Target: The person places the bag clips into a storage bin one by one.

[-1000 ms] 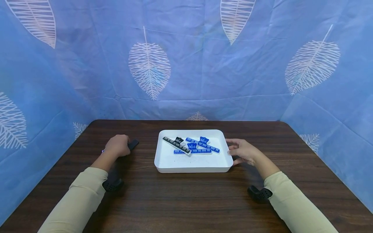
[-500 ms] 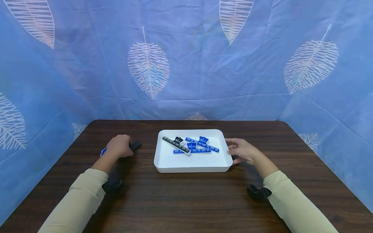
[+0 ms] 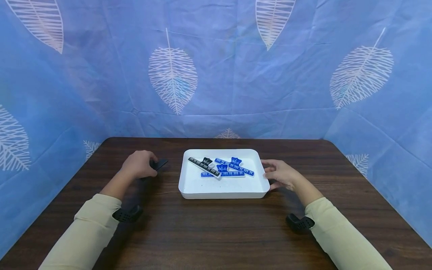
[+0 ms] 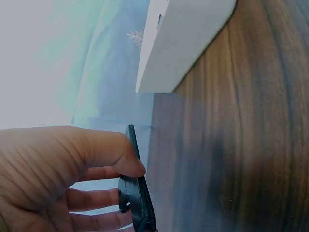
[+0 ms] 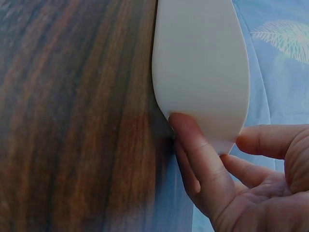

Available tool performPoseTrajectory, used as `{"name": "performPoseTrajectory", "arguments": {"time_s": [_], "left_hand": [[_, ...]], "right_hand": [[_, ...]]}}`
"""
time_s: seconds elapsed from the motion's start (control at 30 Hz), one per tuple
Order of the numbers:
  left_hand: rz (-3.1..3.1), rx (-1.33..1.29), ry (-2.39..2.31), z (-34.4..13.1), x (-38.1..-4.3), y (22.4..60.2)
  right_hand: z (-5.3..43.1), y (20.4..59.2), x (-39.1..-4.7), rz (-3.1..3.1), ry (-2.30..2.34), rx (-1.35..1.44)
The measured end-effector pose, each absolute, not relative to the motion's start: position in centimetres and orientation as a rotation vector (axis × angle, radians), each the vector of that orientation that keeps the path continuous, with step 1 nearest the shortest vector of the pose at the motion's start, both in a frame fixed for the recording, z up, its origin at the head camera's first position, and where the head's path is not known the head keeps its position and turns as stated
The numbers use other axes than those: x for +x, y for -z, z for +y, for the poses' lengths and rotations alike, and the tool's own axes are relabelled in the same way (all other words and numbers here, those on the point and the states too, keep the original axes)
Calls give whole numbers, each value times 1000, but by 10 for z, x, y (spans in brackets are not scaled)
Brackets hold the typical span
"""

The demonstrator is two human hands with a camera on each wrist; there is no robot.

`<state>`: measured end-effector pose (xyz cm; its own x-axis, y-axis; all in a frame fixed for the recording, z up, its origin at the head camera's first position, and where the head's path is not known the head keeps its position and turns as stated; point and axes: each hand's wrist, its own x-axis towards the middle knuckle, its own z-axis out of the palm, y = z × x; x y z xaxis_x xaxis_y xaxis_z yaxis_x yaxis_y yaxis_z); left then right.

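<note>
My left hand (image 3: pixel 136 165) is to the left of the white tray (image 3: pixel 224 190), pinching a black clip (image 4: pixel 141 198) between thumb and fingers. The clip has a long flat bar, seen edge-on in the left wrist view, with a curled part behind it. My right hand (image 3: pixel 281 173) grips the tray's right side, one fingertip low on the outer wall and another at the rim, as the right wrist view shows. Inside the tray lie a black clip (image 3: pixel 204 167) and two blue clips (image 3: pixel 233 174), their bars patterned like piano keys and partly overlapping.
The dark wooden table (image 3: pixel 209 232) bears the tray near its middle. Blue cloth (image 3: pixel 216 75) with white leaf prints hangs behind and at both sides. A black strap device (image 3: pixel 127 213) sits at the left wrist, another black device (image 3: pixel 300 222) at the right.
My left hand has shifted slightly and its clip now reaches further right. A blue piece seen beside the left wrist earlier is now out of sight. The right hand and tray hold their place.
</note>
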<state>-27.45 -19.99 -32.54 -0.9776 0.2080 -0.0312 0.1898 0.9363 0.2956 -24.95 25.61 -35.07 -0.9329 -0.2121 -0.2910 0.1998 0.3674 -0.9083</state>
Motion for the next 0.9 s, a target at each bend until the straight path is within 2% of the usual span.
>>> {"name": "performPoseTrajectory", "arguments": {"time_s": [0.9], "left_hand": [[3059, 632, -502, -155, -257, 295]], "right_hand": [[258, 352, -251, 2269, 1589, -21]]}}
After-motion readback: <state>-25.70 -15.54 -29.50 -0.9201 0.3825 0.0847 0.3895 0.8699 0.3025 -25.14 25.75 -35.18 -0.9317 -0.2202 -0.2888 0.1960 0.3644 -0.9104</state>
